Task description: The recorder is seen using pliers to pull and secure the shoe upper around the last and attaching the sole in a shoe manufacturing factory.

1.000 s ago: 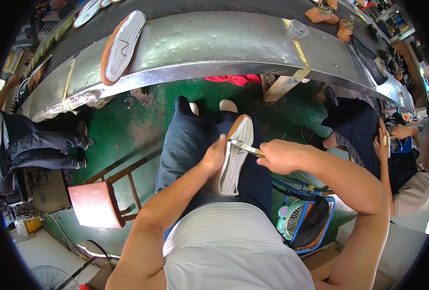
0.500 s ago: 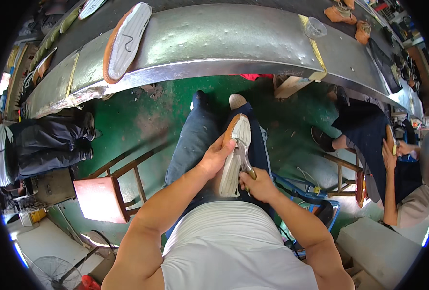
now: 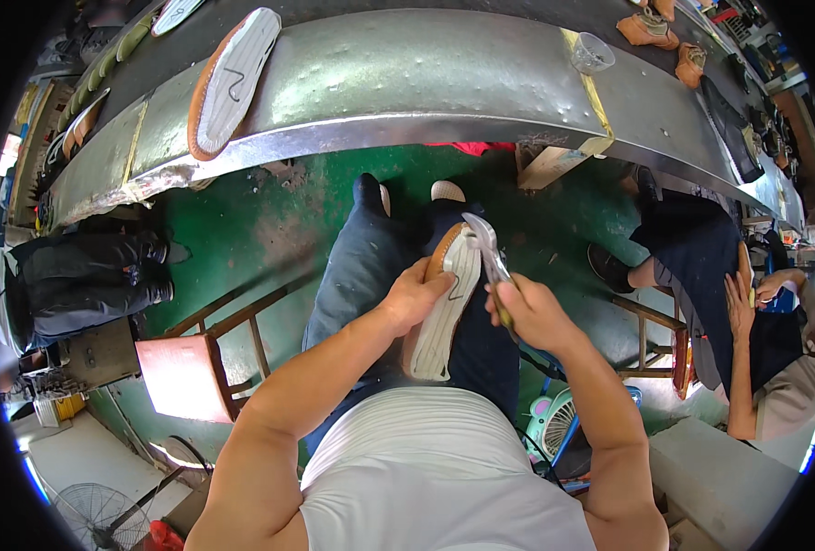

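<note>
A shoe (image 3: pixel 450 303) lies sole up along my thighs, its ribbed underside white and its edge tan-brown, with a dark hooked line drawn on it. My left hand (image 3: pixel 419 296) is closed around its left side, thumb pressed on the white face. In my right hand (image 3: pixel 527 310) is a pair of lasting pincers (image 3: pixel 490 250) with a curved silver head and yellowish handle. The head sits at the shoe's far end, by its right edge; whether it touches is unclear. My fingers partly hide the handle.
A metal-edged workbench (image 3: pixel 407 73) runs ahead, bearing another white-soled shoe (image 3: pixel 233 87), a clear plastic cup (image 3: pixel 593 53) and brown shoes (image 3: pixel 648 30). A wooden stool (image 3: pixel 182 375) stands left, a green fan (image 3: pixel 551 424) by my right side. A co-worker (image 3: pixel 784 367) sits at right.
My right hand has moved right and forward, carrying the pincers from the middle of the sole to its far end. The drawn line is now uncovered; my left hand keeps its hold.
</note>
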The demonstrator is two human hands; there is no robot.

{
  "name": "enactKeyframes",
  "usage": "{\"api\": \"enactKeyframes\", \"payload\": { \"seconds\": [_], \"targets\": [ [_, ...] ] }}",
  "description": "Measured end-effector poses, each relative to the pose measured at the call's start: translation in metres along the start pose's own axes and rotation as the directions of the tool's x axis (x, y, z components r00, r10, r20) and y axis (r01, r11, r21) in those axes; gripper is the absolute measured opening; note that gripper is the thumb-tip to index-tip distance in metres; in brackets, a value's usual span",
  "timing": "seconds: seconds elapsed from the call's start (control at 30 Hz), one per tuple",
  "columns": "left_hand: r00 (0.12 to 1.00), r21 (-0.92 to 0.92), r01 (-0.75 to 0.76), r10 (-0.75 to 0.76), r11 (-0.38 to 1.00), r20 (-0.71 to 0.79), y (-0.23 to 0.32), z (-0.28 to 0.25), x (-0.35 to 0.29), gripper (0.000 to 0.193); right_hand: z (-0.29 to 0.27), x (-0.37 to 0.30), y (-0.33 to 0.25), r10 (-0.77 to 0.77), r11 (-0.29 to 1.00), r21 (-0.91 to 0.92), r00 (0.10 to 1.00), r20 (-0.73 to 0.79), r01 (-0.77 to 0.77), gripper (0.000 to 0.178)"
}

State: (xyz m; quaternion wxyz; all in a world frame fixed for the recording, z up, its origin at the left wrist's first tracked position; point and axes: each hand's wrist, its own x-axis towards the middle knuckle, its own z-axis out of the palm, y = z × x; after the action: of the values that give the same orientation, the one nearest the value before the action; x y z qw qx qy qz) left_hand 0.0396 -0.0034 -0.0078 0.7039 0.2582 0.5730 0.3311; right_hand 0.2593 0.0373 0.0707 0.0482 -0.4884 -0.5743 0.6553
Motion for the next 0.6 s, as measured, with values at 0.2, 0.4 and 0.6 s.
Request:
{"api": "enactKeyframes", "payload": {
  "seconds": [0.2, 0.4, 0.6],
  "targets": [
    [1.0, 0.139, 0.012, -0.011, 0.99, -0.008, -0.003, -0.005, 0.001, 0.055, -0.009, 0.023, 0.003, -0.108, 0.871, -0.482, 0.994, 0.008, 0.098, 0.042],
    [0.976, -0.008, 0.153, -0.15, 0.988, 0.156, 0.014, -0.021, 0.007, 0.053, -0.005, 0.006, 0.004, 0.077, 0.953, -0.299, 0.995, 0.058, -0.056, 0.032],
    [0.953, 0.02, 0.164, -0.164, 0.986, 0.255, 0.022, -0.022, 0.004, 0.052, 0.012, -0.043, 0.024, -0.189, 0.778, -0.555, 0.953, 0.238, 0.293, 0.041]
  ]
}}
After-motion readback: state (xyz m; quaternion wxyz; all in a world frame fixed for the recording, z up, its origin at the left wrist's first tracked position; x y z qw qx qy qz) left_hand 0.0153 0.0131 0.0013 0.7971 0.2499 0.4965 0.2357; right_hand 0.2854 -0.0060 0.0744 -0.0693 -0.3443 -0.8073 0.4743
